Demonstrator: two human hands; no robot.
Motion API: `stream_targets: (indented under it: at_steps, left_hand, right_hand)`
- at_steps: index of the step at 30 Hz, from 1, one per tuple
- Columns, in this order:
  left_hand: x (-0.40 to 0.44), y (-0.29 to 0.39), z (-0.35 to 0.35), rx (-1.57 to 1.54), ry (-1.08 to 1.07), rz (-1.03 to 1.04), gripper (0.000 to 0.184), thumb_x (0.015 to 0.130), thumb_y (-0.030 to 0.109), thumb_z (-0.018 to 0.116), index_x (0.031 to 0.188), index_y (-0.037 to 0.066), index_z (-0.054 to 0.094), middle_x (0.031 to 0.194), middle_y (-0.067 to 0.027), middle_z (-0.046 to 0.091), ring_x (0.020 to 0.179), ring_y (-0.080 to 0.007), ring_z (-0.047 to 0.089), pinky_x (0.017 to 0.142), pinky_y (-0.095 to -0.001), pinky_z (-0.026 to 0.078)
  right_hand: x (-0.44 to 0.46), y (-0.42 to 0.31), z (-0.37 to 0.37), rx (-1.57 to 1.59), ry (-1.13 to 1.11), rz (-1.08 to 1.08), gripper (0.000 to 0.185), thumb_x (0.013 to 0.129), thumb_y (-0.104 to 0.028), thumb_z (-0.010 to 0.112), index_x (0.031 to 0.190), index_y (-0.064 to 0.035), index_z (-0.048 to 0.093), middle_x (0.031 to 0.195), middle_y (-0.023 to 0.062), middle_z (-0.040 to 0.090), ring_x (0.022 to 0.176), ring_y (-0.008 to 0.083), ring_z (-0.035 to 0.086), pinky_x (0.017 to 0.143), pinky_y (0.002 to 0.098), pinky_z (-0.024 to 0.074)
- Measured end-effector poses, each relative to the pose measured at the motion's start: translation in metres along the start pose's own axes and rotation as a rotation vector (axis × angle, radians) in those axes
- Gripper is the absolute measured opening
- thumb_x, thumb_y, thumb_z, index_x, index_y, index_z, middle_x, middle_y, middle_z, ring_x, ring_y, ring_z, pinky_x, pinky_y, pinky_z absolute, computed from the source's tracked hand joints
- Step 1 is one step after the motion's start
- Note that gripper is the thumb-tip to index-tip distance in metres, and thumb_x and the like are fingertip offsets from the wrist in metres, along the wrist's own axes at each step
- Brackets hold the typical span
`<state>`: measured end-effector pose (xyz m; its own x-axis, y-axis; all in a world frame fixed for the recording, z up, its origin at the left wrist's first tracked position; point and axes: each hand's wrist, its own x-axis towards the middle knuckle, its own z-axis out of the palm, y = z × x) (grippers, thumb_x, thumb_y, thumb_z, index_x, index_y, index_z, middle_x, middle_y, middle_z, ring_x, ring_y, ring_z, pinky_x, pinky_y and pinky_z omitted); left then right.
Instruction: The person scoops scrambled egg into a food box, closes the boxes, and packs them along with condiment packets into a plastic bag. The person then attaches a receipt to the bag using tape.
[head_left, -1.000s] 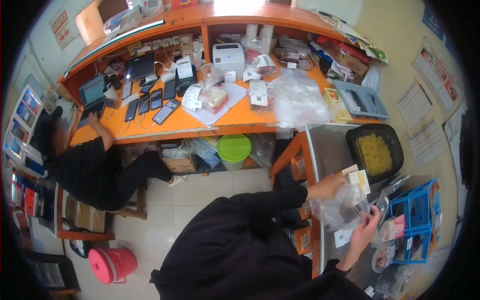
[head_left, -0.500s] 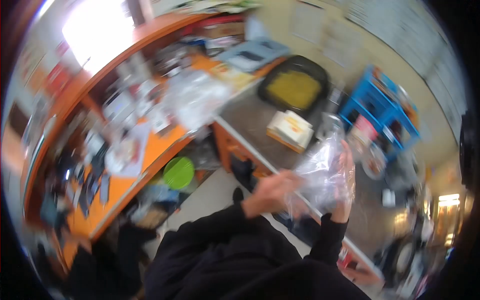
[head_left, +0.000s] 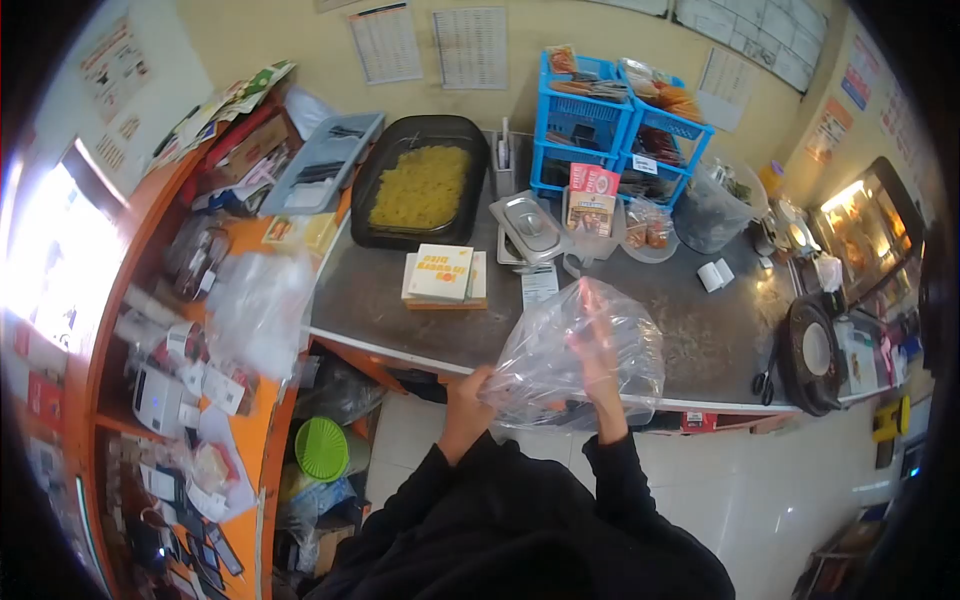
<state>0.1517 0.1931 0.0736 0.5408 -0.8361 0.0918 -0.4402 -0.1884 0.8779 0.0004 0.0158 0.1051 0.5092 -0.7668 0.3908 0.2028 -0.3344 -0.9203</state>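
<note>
Left hand (head_left: pixel 465 412) pinching one edge of a clear plastic bag (head_left: pixel 535 375), right hand (head_left: pixel 600 372) stretched open and seemingly inside it, though glare and blur leave some doubt, the person has the film spread just right of centre in the frame, over the front edge of the tabletop (head_left: pixel 690 330). From where I stand, that thin, crinkly plastic is the weak point: a hard tug at the pinched edge could split it, and clinging layers could fold its mouth shut. Its billowing side might also drag the paper slip (head_left: pixel 540 287) or nudge the boxes (head_left: pixel 443 275), square-cornered and stacked near the centre. Above them, the black pan (head_left: pixel 415 240), round-cornered and uncovered, holds crumbly-looking yellow food (head_left: pixel 420 188) that a stray flap could touch. Beside it, the metal lid (head_left: pixel 533 228) looks smooth, apt to slide if brushed.
</note>
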Motion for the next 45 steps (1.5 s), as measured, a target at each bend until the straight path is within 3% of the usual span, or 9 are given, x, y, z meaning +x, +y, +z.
stream_targets:
  at_steps: [2, 6, 12, 15, 19, 22, 29, 39, 45]
  left_hand:
    - [0.011, -0.002, -0.005, -0.293, -0.096, -0.452, 0.042, 0.076, 0.006, 0.068, 0.117, 0.003, 0.059, 0.115, -0.0156, 0.063, 0.103, -0.0368, 0.063, 0.091, -0.0398, 0.049]
    - [0.037, 0.001, 0.001, 0.555, 0.475, 0.287, 0.047, 0.082, 0.006, 0.065, 0.128, 0.007, 0.053, 0.126, -0.0170, 0.059, 0.105, -0.0377, 0.063, 0.084, -0.0395, 0.053]
    - [0.061, -0.032, 0.003, -0.199, 0.000, -0.023, 0.024, 0.091, -0.001, 0.052, 0.113, 0.004, 0.057, 0.110, -0.0145, 0.065, 0.086, -0.0221, 0.068, 0.060, -0.0340, 0.053]
    - [0.064, -0.034, -0.022, -0.385, -0.190, -0.303, 0.018, 0.092, -0.002, 0.047, 0.106, 0.004, 0.056, 0.104, -0.0112, 0.066, 0.080, -0.0137, 0.066, 0.054, -0.0308, 0.050]
    - [0.060, -0.007, -0.073, -0.562, -0.257, -0.295, 0.018, 0.089, -0.007, 0.045, 0.097, 0.002, 0.059, 0.101, -0.0103, 0.067, 0.079, -0.0148, 0.066, 0.056, -0.0293, 0.051]
    - [0.047, -0.061, -0.110, -0.122, -0.291, 0.370, 0.024, 0.085, -0.011, 0.045, 0.093, 0.001, 0.064, 0.108, -0.0106, 0.065, 0.079, -0.0178, 0.067, 0.059, -0.0279, 0.052]
    - [0.002, -0.020, -0.244, -0.289, 0.002, -0.437, 0.031, 0.084, -0.009, 0.059, 0.112, 0.002, 0.067, 0.122, -0.0096, 0.059, 0.072, -0.0115, 0.064, 0.055, -0.0232, 0.052]
    - [0.010, -0.003, -0.302, -0.111, 0.029, -0.262, 0.054, 0.074, -0.010, 0.070, 0.125, 0.004, 0.061, 0.130, -0.0105, 0.054, 0.091, -0.0113, 0.062, 0.062, -0.0225, 0.050]
    - [0.017, -0.022, -0.321, -0.245, -0.007, -0.281, 0.060, 0.072, -0.011, 0.070, 0.129, 0.005, 0.060, 0.131, -0.0144, 0.052, 0.104, -0.0169, 0.060, 0.074, -0.0241, 0.046]
  right_hand:
    - [0.018, 0.007, -0.001, -0.763, 0.041, -0.145, 0.089, 0.077, -0.031, 0.076, 0.153, -0.0149, 0.031, 0.145, 0.0250, 0.039, 0.138, 0.0389, 0.035, 0.110, 0.0573, 0.0311]
    - [0.014, 0.036, 0.023, -0.964, -0.451, 0.148, 0.107, 0.070, -0.037, 0.080, 0.157, -0.0236, 0.018, 0.154, 0.0294, 0.025, 0.141, 0.0505, 0.023, 0.110, 0.0705, 0.0179]
    - [0.068, -0.035, 0.044, -0.672, -1.445, 0.537, 0.079, 0.075, -0.040, 0.077, 0.142, -0.0129, 0.046, 0.145, 0.0250, 0.042, 0.130, 0.0410, 0.046, 0.104, 0.0480, 0.0397]
    - [0.137, -0.091, 0.085, -0.263, -1.320, 0.319, 0.061, 0.080, -0.038, 0.075, 0.132, -0.0121, 0.056, 0.129, 0.0209, 0.058, 0.121, 0.0327, 0.055, 0.097, 0.0367, 0.0456]
    - [0.169, 0.027, 0.168, -0.989, -0.867, -0.251, 0.106, 0.064, -0.053, 0.081, 0.151, -0.0203, 0.030, 0.145, 0.0319, 0.036, 0.130, 0.0486, 0.040, 0.095, 0.0661, 0.0377]
    - [0.176, 0.082, 0.197, -1.229, -1.007, -0.200, 0.127, 0.052, -0.055, 0.085, 0.155, -0.0265, 0.017, 0.144, 0.0301, 0.034, 0.126, 0.0513, 0.039, 0.089, 0.0705, 0.0349]
    - [0.200, 0.085, 0.218, -1.062, -1.014, -0.140, 0.129, 0.050, -0.048, 0.085, 0.155, -0.0202, 0.016, 0.127, 0.0208, 0.046, 0.114, 0.0394, 0.048, 0.087, 0.0590, 0.0402]
    - [0.186, 0.152, 0.388, -0.971, -1.025, -0.343, 0.123, 0.051, -0.046, 0.084, 0.151, -0.0043, 0.024, 0.131, 0.0211, 0.043, 0.121, 0.0375, 0.045, 0.095, 0.0565, 0.0402]
    - [0.205, 0.131, 0.301, -0.625, -0.877, -0.298, 0.132, 0.055, -0.057, 0.085, 0.152, 0.0001, 0.017, 0.143, 0.0269, 0.036, 0.133, 0.0421, 0.035, 0.108, 0.0612, 0.0265]
